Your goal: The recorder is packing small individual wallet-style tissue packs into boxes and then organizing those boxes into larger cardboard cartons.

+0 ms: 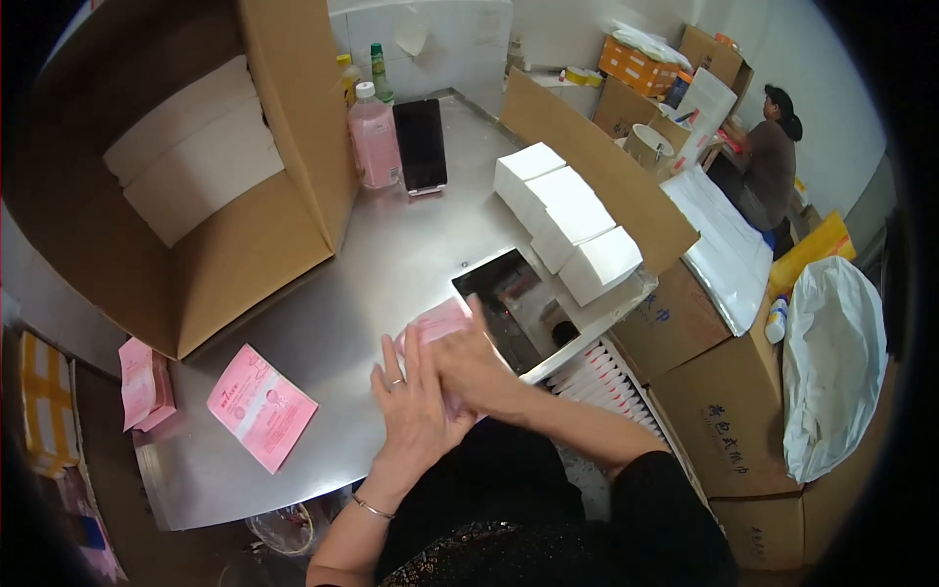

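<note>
Close to the table's near edge, both my hands are closed about a pink printed packet [437, 322]. My left hand [413, 416], with a ring and a bracelet, lies along its left side with long fingers over the top. Across it from the right reaches my right hand [472, 369], one digit pointing away from me. Most of the packet is hidden under the hands; a bit of pink shows between them. To the left, a flat pink printed packet [262, 409] lies on the metal table [342, 391]. Several more pink packets [147, 384] are stacked at the table's left edge.
A large open carton [256, 220] holding white stacks stands at left. A pink bottle [375, 137] and a phone on a stand [421, 147] are behind. White paper stacks [567, 220] stand beyond a dark opening [515, 311]. Cartons [729, 421] and a seated person are at right.
</note>
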A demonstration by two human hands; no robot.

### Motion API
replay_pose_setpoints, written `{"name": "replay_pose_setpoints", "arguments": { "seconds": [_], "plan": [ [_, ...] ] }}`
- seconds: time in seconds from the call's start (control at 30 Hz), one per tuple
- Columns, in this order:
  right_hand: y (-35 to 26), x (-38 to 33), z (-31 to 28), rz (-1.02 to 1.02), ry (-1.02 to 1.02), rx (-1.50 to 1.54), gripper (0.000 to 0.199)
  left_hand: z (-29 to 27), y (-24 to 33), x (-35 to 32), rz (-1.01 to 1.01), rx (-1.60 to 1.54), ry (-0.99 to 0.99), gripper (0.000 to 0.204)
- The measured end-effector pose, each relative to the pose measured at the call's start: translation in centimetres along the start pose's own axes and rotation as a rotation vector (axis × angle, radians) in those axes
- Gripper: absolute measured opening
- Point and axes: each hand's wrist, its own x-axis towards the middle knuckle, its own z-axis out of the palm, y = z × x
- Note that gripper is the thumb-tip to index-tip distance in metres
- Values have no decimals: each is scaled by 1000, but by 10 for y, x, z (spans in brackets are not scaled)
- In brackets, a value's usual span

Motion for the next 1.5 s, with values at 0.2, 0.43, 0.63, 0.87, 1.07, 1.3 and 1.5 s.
{"name": "replay_pose_setpoints", "arguments": {
  "seconds": [0.2, 0.43, 0.63, 0.87, 1.07, 1.3, 1.5],
  "plan": [
    [33, -29, -43, 131, 500, -8, 30, -16, -22, -13, -51, 122, -86, 57],
    [140, -75, -49, 533, 515, -388, 18, -13, 0, 4, -106, 215, -159, 46],
    [148, -75, -53, 551, 589, -184, 13, -16, -11, 3, -1, 309, -82, 48],
    [152, -74, -54, 598, 606, -155, 15, -9, -5, 4, -19, 181, -128, 45],
    [155, -81, -55, 621, 600, -86, 15, -15, -5, 6, 13, 164, -73, 40],
    [87, -56, -32, 92, 667, -210, 34, -4, -5, -5, 152, -120, -100, 47],
    [-4, -37, 26, -204, 262, 57, 29, -23, -13, 5, 24, -121, -118, 69]
  ]
}}
